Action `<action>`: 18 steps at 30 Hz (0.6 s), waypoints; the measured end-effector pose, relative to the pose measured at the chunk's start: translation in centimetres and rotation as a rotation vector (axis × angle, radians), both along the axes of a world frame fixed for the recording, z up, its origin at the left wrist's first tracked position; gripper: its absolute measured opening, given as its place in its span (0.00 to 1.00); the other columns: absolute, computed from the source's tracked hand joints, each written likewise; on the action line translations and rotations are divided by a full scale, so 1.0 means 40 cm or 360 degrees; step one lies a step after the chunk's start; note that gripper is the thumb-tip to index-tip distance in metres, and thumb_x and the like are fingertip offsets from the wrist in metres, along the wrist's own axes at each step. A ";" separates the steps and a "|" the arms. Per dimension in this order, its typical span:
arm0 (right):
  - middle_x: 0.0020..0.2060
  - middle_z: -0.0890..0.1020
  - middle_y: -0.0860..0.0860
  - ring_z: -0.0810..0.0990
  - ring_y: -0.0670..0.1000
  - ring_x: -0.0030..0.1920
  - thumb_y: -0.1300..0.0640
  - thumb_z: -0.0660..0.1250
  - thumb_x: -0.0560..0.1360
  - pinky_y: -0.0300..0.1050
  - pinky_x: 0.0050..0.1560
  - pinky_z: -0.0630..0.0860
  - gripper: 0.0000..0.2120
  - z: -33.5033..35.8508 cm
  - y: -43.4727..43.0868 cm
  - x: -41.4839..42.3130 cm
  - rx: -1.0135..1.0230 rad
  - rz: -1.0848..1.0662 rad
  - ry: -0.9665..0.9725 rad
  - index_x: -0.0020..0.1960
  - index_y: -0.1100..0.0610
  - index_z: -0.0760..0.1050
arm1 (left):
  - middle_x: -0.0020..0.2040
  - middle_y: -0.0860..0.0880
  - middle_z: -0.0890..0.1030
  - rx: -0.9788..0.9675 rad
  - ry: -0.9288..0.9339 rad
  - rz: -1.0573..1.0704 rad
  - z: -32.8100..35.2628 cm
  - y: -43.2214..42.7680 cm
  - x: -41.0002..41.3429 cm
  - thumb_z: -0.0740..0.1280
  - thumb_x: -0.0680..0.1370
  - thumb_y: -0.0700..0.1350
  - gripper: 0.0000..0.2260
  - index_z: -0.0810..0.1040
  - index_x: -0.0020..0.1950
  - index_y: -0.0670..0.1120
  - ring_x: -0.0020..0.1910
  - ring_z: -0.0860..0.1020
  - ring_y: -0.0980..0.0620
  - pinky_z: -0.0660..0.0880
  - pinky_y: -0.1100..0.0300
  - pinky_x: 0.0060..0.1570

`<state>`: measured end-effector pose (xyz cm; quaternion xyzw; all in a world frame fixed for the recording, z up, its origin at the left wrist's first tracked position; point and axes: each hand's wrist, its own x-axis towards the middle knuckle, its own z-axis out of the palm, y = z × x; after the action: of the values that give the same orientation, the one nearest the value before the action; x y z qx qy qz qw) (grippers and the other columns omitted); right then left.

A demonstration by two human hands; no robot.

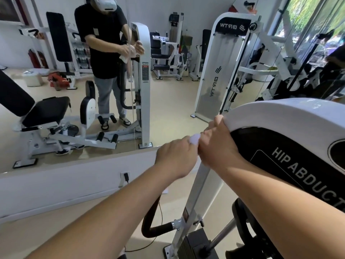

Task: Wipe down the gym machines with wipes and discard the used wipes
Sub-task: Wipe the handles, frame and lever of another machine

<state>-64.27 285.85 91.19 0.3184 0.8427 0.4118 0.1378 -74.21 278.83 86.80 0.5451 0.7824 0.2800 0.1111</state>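
Observation:
A white hip abduction machine (280, 113) with a black label panel fills the right side. My right hand (218, 144) grips the left end of its curved white top cover. My left hand (177, 157) is closed just left of it, knuckles touching, with a small white wipe (195, 138) bunched between the two hands. The wipe mostly hides inside my left fist. In the wall mirror ahead, my reflection (104, 43) stands holding a white wipe at the machine's column.
A large wall mirror (74, 90) stands straight ahead above a low white wall with a power socket (124, 176). The machine's white upright (197, 193), black curved handle (149, 227) and weight stack (196, 245) lie below my hands. Reflected machines and windows fill the background.

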 end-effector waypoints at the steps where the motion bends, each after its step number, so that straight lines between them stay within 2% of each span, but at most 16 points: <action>1: 0.33 0.71 0.47 0.69 0.56 0.46 0.55 0.59 0.76 0.58 0.67 0.60 0.09 -0.001 0.001 0.000 0.0002 0.0006 -0.0003 0.37 0.52 0.64 | 0.62 0.46 0.80 -0.0108 0.0045 -0.0041 0.025 0.026 -0.002 0.46 0.83 0.51 0.18 0.70 0.68 0.55 0.49 0.71 0.41 0.66 0.51 0.48; 3: 0.31 0.70 0.46 0.68 0.55 0.46 0.54 0.60 0.76 0.58 0.66 0.60 0.10 -0.005 0.004 -0.001 0.0007 0.0011 -0.0019 0.38 0.52 0.62 | 0.58 0.44 0.81 -0.0082 0.0209 -0.0027 0.025 0.034 0.003 0.48 0.84 0.52 0.18 0.70 0.68 0.53 0.48 0.72 0.39 0.67 0.50 0.46; 5: 0.31 0.70 0.47 0.68 0.55 0.47 0.52 0.60 0.76 0.58 0.65 0.58 0.10 -0.002 0.001 0.000 0.0037 0.0006 -0.0061 0.38 0.52 0.63 | 0.57 0.49 0.80 0.0237 0.0323 0.0049 -0.034 -0.025 0.024 0.49 0.83 0.50 0.19 0.72 0.70 0.53 0.53 0.76 0.41 0.73 0.50 0.51; 6: 0.32 0.70 0.47 0.68 0.55 0.46 0.52 0.60 0.77 0.59 0.65 0.58 0.11 0.001 -0.003 0.002 0.0047 -0.0005 -0.0061 0.38 0.53 0.64 | 0.62 0.50 0.78 0.0387 0.0313 0.0043 -0.073 -0.068 0.037 0.52 0.80 0.49 0.22 0.70 0.74 0.52 0.59 0.75 0.43 0.73 0.51 0.57; 8: 0.34 0.72 0.48 0.68 0.55 0.46 0.52 0.61 0.77 0.59 0.67 0.58 0.12 0.008 -0.008 0.002 0.0040 0.0000 -0.0017 0.37 0.54 0.64 | 0.77 0.48 0.68 0.0544 0.0280 0.0027 -0.148 -0.142 0.051 0.56 0.76 0.47 0.31 0.63 0.81 0.49 0.75 0.67 0.45 0.66 0.48 0.73; 9: 0.35 0.73 0.49 0.68 0.55 0.46 0.53 0.61 0.77 0.59 0.69 0.58 0.12 0.010 -0.011 0.002 0.0028 -0.0002 0.0000 0.36 0.54 0.64 | 0.81 0.46 0.62 0.0567 0.0340 -0.0001 -0.181 -0.164 0.046 0.57 0.74 0.47 0.34 0.59 0.82 0.48 0.79 0.61 0.44 0.62 0.47 0.76; 11: 0.37 0.75 0.49 0.68 0.55 0.46 0.54 0.61 0.77 0.60 0.69 0.57 0.12 0.011 -0.015 0.003 0.0023 0.0017 0.0029 0.36 0.55 0.64 | 0.83 0.43 0.55 0.0589 0.0605 -0.0123 -0.227 -0.185 0.015 0.62 0.72 0.47 0.36 0.59 0.81 0.46 0.82 0.55 0.39 0.58 0.44 0.78; 13: 0.36 0.74 0.49 0.70 0.55 0.47 0.54 0.61 0.77 0.60 0.69 0.57 0.13 0.009 -0.012 0.002 0.0040 0.0042 0.0040 0.35 0.56 0.64 | 0.83 0.43 0.55 0.0595 0.0835 -0.0286 -0.230 -0.169 -0.019 0.67 0.71 0.48 0.36 0.64 0.79 0.45 0.81 0.56 0.38 0.58 0.44 0.77; 15: 0.35 0.73 0.48 0.73 0.55 0.49 0.53 0.61 0.78 0.61 0.68 0.58 0.13 0.002 -0.007 0.002 0.0042 0.0022 -0.0009 0.36 0.54 0.65 | 0.79 0.43 0.65 0.0632 0.0865 -0.0358 -0.191 -0.128 -0.032 0.65 0.71 0.48 0.32 0.70 0.76 0.44 0.78 0.65 0.39 0.63 0.46 0.75; 16: 0.34 0.72 0.47 0.73 0.54 0.50 0.52 0.61 0.77 0.61 0.65 0.58 0.12 0.000 -0.005 0.002 0.0053 0.0016 -0.0037 0.37 0.52 0.65 | 0.74 0.43 0.72 0.0609 0.0836 -0.0303 -0.155 -0.105 -0.024 0.61 0.72 0.48 0.30 0.73 0.74 0.43 0.72 0.71 0.41 0.68 0.48 0.71; 17: 0.33 0.70 0.45 0.72 0.54 0.48 0.52 0.61 0.76 0.61 0.61 0.56 0.10 -0.002 -0.003 0.001 0.0075 0.0014 -0.0061 0.37 0.49 0.65 | 0.67 0.45 0.77 0.0537 0.0793 -0.0207 -0.113 -0.085 -0.007 0.57 0.73 0.49 0.28 0.75 0.72 0.44 0.64 0.77 0.42 0.73 0.50 0.61; 18: 0.31 0.69 0.44 0.71 0.54 0.46 0.53 0.60 0.76 0.60 0.57 0.54 0.10 -0.004 -0.001 0.001 0.0098 0.0006 -0.0081 0.36 0.48 0.63 | 0.60 0.47 0.80 0.0456 0.0741 -0.0110 -0.072 -0.065 0.013 0.53 0.76 0.50 0.26 0.76 0.70 0.45 0.56 0.79 0.43 0.73 0.51 0.50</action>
<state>-64.24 285.79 91.02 0.3102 0.8264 0.4458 0.1486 -73.69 276.23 83.94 0.6313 0.7202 0.2512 -0.1404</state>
